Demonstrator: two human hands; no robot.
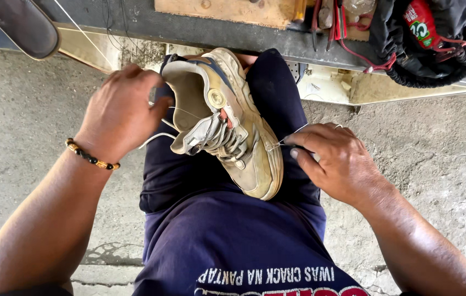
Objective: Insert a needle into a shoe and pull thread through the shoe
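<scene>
A worn beige sneaker (233, 126) with grey laces and a blue-trimmed collar rests on my knee, toe pointing toward me. My left hand (120, 109) grips the heel collar of the sneaker; a beaded bracelet (91, 158) circles that wrist. My right hand (334, 159) sits just right of the sole, fingers pinched on a thin white thread (282, 141) that runs into the sole's edge. Whether a needle or small tool is in those fingers is hidden.
I sit in dark blue shorts (227, 230) over a concrete floor (424, 181). Ahead lies a low ledge with a wooden board (227, 11), red-handled tools (336, 22), a black bag (435, 44) holding a red bottle (420, 22), and a dark sandal (22, 24) at far left.
</scene>
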